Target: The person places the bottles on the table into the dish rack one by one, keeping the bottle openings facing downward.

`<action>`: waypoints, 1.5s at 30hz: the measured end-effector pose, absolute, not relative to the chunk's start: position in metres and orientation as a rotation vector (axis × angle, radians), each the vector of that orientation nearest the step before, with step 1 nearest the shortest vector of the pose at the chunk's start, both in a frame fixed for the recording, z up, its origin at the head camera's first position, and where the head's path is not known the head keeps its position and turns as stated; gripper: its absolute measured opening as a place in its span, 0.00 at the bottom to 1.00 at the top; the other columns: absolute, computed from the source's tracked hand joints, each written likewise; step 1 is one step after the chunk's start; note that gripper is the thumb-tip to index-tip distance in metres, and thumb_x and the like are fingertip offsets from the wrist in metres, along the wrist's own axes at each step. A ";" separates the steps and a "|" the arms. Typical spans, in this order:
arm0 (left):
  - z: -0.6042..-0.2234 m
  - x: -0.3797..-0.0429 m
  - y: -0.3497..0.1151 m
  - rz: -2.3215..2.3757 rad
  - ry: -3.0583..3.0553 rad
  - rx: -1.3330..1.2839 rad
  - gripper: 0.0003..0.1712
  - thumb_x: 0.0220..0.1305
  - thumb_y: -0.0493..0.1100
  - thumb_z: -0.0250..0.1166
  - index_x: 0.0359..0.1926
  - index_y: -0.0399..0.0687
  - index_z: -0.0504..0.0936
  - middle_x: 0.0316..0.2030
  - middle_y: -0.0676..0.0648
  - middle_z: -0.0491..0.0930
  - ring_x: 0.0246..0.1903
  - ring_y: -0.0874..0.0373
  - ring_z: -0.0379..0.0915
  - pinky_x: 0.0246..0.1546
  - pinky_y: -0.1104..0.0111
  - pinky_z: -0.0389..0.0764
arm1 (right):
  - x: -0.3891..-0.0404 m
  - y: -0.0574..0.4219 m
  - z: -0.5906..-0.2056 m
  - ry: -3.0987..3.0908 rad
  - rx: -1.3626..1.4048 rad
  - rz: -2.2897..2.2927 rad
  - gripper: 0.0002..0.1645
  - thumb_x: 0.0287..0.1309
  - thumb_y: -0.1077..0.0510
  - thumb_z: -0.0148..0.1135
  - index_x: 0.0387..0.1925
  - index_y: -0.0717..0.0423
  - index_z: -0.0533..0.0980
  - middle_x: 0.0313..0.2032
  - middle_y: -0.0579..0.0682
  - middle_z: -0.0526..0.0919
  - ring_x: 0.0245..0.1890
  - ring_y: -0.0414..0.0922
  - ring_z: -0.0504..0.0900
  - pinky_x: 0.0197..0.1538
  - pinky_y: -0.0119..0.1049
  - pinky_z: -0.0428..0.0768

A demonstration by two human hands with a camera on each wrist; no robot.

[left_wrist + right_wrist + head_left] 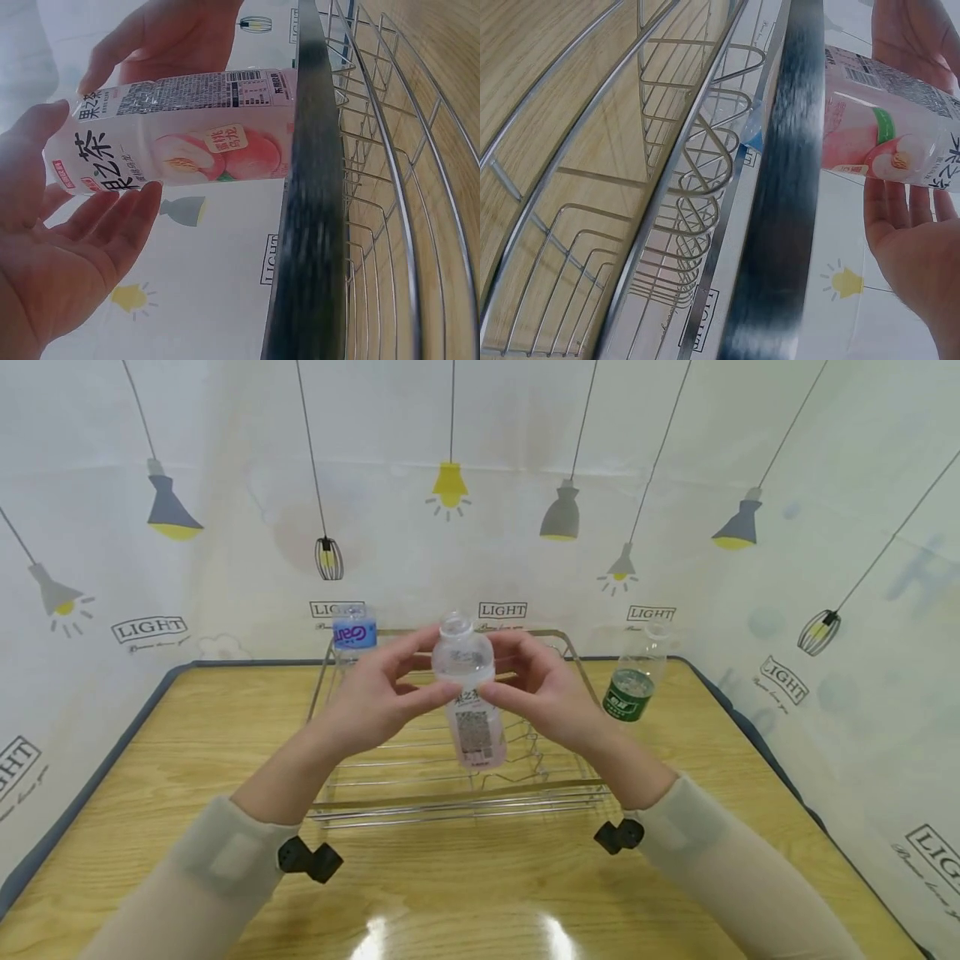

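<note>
Clear plastic bottle with a pink peach-print label: held near upright over the silver metal wire rack; whether its base touches the wires is hidden.
Slip risk: the smooth bottle could slide or tip if either side's pressure eases.
Rim risk: its base might catch the rack's edge if lowered aslant.
Left hand: grip opened to bottle width, thumb and fingers round its upper part.
Right hand: likewise, from the other side.

A pale backdrop printed with hanging lamps encloses a glossy wood-grain table.
</note>
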State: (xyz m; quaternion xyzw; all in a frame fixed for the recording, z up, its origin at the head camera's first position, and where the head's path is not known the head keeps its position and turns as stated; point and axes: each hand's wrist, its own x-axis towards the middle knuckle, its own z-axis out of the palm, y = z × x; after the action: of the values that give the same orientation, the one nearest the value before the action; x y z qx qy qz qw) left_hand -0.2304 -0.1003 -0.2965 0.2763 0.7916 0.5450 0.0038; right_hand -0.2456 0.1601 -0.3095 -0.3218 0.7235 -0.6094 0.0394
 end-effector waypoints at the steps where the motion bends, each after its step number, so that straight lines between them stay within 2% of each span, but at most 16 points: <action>1: -0.297 -0.231 -0.101 1.719 2.467 0.874 0.40 0.76 0.46 0.74 0.83 0.64 0.70 0.69 0.52 0.79 0.69 0.48 0.78 0.62 0.51 0.87 | -0.245 0.159 -0.310 2.226 -0.980 -1.858 0.33 0.74 0.64 0.68 0.75 0.54 0.70 0.64 0.56 0.80 0.61 0.54 0.83 0.62 0.45 0.87; 7: -0.300 -0.229 -0.107 1.793 2.424 0.845 0.37 0.74 0.42 0.75 0.80 0.56 0.73 0.63 0.45 0.81 0.61 0.48 0.82 0.56 0.58 0.89 | -0.245 0.156 -0.311 2.217 -0.958 -1.829 0.35 0.74 0.63 0.68 0.77 0.51 0.68 0.69 0.55 0.79 0.66 0.56 0.82 0.67 0.50 0.85; 13: -0.306 -0.227 -0.117 1.977 2.297 0.779 0.35 0.74 0.36 0.72 0.76 0.47 0.70 0.66 0.43 0.79 0.63 0.50 0.81 0.56 0.63 0.89 | -0.248 0.165 -0.319 2.288 -0.946 -1.748 0.39 0.73 0.60 0.71 0.80 0.42 0.69 0.72 0.52 0.77 0.71 0.55 0.80 0.72 0.57 0.80; 18: -0.312 -0.226 -0.127 2.070 2.195 0.728 0.37 0.74 0.31 0.70 0.77 0.44 0.64 0.71 0.43 0.75 0.67 0.54 0.78 0.58 0.66 0.88 | -0.252 0.175 -0.327 2.322 -0.952 -1.708 0.40 0.71 0.62 0.72 0.80 0.48 0.70 0.76 0.52 0.75 0.72 0.55 0.79 0.73 0.54 0.79; 21: -0.314 -0.224 -0.133 2.116 2.112 0.682 0.38 0.74 0.29 0.67 0.78 0.43 0.60 0.75 0.41 0.71 0.71 0.54 0.75 0.61 0.66 0.87 | -0.254 0.180 -0.331 2.314 -0.953 -1.707 0.41 0.69 0.64 0.72 0.80 0.53 0.69 0.76 0.53 0.75 0.69 0.54 0.80 0.68 0.46 0.83; 24: -0.316 -0.223 -0.138 2.156 2.039 0.643 0.39 0.75 0.27 0.65 0.78 0.44 0.57 0.78 0.41 0.66 0.72 0.56 0.75 0.62 0.64 0.86 | -0.255 0.183 -0.334 2.234 -0.945 -1.748 0.42 0.69 0.67 0.71 0.81 0.54 0.68 0.75 0.54 0.74 0.62 0.53 0.82 0.58 0.40 0.87; 27: -0.318 -0.222 -0.140 2.194 1.981 0.642 0.38 0.76 0.26 0.62 0.78 0.44 0.55 0.79 0.40 0.64 0.71 0.58 0.76 0.63 0.62 0.86 | -0.255 0.184 -0.335 2.119 -0.954 -1.805 0.43 0.69 0.70 0.69 0.82 0.58 0.66 0.74 0.56 0.72 0.58 0.52 0.82 0.51 0.37 0.89; 33: -0.324 -0.221 -0.145 2.205 1.970 0.666 0.40 0.75 0.25 0.62 0.79 0.42 0.55 0.79 0.36 0.64 0.68 0.61 0.78 0.62 0.65 0.86 | -0.255 0.182 -0.336 2.038 -0.951 -1.827 0.43 0.67 0.73 0.69 0.81 0.58 0.67 0.73 0.59 0.72 0.57 0.51 0.82 0.52 0.38 0.90; 37: -0.326 -0.223 -0.149 2.197 1.994 0.693 0.40 0.72 0.24 0.64 0.78 0.45 0.59 0.77 0.40 0.65 0.68 0.62 0.78 0.61 0.68 0.86 | -0.254 0.183 -0.335 2.075 -0.923 -1.817 0.41 0.67 0.73 0.69 0.78 0.57 0.68 0.70 0.60 0.73 0.57 0.50 0.82 0.51 0.38 0.90; 42: -0.320 -0.226 -0.157 2.167 2.171 0.807 0.43 0.69 0.22 0.66 0.79 0.51 0.66 0.69 0.45 0.72 0.65 0.58 0.78 0.57 0.71 0.86 | -0.253 0.185 -0.332 2.155 -0.887 -1.797 0.41 0.68 0.72 0.69 0.79 0.58 0.69 0.67 0.61 0.75 0.55 0.49 0.83 0.51 0.39 0.90; 45: -0.314 -0.229 -0.162 2.010 2.390 0.843 0.44 0.70 0.27 0.71 0.81 0.51 0.67 0.67 0.46 0.77 0.67 0.55 0.78 0.62 0.72 0.84 | -0.253 0.186 -0.331 2.209 -0.884 -1.768 0.41 0.67 0.70 0.71 0.78 0.56 0.70 0.65 0.62 0.76 0.53 0.50 0.84 0.49 0.39 0.91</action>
State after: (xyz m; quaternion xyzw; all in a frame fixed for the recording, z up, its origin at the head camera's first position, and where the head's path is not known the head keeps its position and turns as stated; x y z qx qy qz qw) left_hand -0.2291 -0.1616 -0.3138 0.2602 0.7381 0.6207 -0.0463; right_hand -0.2535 0.1858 -0.3311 -0.2971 0.7423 -0.5941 0.0883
